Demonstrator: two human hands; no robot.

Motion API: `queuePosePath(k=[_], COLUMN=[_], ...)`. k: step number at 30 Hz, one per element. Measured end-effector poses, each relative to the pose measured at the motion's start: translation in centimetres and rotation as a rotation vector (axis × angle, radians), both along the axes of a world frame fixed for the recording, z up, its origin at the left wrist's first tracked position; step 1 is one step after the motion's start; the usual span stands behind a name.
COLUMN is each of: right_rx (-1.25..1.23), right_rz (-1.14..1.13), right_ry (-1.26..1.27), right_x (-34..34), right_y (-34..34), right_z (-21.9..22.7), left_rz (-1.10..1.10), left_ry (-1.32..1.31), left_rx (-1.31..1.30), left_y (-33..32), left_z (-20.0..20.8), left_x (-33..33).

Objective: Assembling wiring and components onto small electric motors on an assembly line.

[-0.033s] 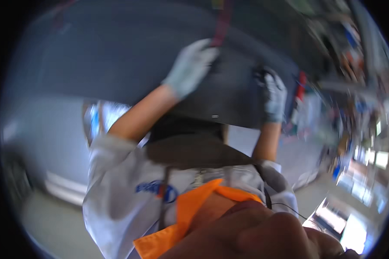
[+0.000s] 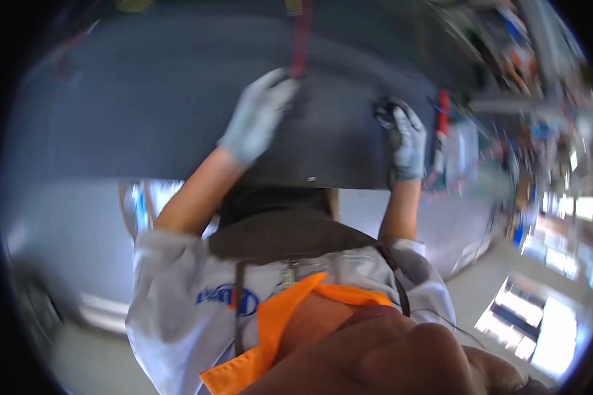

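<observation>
My left hand (image 2: 260,117), in a white glove, is over the dark grey work surface (image 2: 165,128). Its fingers are curled and blurred, with the fingertips at the near end of a red strip (image 2: 301,43). A dark patch shows under those fingertips; whether it is a held thing or shadow is unclear. To the right, my right hand (image 2: 410,141), also gloved, has its fingers closed around a small black object (image 2: 384,112). The kind of that object is too blurred to tell.
A red-and-white tool-like thing (image 2: 442,125) lies right of my right hand, beside a pale clear bag or sheet (image 2: 464,145). A grey metal bar (image 2: 520,105) and blurred clutter stand at the far right. The surface's near edge runs just before my body.
The whole view has shifted, so hands, red strip and surface sit further left in the picture. Both hands keep much the same pose; the right still holds the black object.
</observation>
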State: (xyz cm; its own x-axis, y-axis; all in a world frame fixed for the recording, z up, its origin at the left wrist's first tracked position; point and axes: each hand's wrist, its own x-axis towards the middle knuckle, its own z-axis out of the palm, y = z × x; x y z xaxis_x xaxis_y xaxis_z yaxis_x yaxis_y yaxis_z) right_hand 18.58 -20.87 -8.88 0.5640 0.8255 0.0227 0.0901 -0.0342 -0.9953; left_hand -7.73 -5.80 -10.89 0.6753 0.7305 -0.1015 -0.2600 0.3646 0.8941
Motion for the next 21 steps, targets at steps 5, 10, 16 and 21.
queuePosePath(k=[5,10,16,21], right_rx=[0.159,0.268,-0.419,-0.203], right_rz=[-0.554,-0.538,0.136,0.411], right_ry=[-0.016,0.07,-0.133,-0.344], right_x=[10.6,18.4,8.4,-0.6], right_y=[-6.7,-6.3,-1.3,1.3], right_z=[1.5,5.3,4.6,0.7], left_rz=[-0.221,-0.308,-0.235,-0.018], left_ry=[-0.102,-0.224,-0.265,-0.166], left_rx=[-0.346,-0.393,-0.323,-0.264], left_y=[-0.5,0.0,0.9,2.3], left_z=[2.9,2.7,3.1,1.7], left_x=[1.5,4.2,5.8,5.8])
